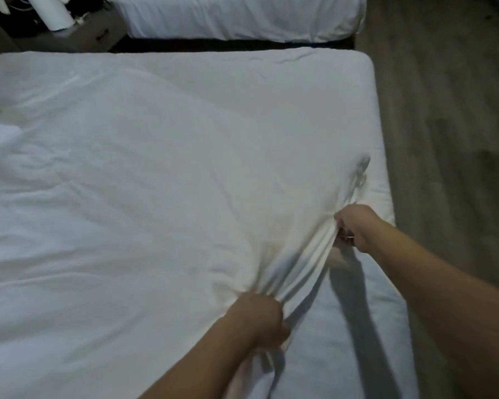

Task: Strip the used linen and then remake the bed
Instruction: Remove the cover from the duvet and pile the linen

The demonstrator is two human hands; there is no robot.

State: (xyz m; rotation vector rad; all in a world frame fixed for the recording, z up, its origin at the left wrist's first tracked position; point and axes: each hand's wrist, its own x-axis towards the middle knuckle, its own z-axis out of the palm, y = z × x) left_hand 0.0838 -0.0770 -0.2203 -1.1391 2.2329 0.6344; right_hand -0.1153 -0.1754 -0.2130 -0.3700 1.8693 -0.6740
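Observation:
A white duvet (133, 197) lies spread and creased over most of the bed. Its near right edge is bunched into tight folds between my two hands. My left hand (260, 319) grips the gathered edge low down, near the bed's front. Farther right and higher, my right hand (355, 226) pinches the same edge. Right of that edge the white sheet on the mattress (366, 326) shows bare, with my arms' shadows across it.
A second white bed (242, 18) stands beyond a dark gap at the top. A bedside unit (78, 36) with a white cylinder (52, 10) and cables sits at top left. Grey wood-look floor (444, 110) runs along the right of the bed.

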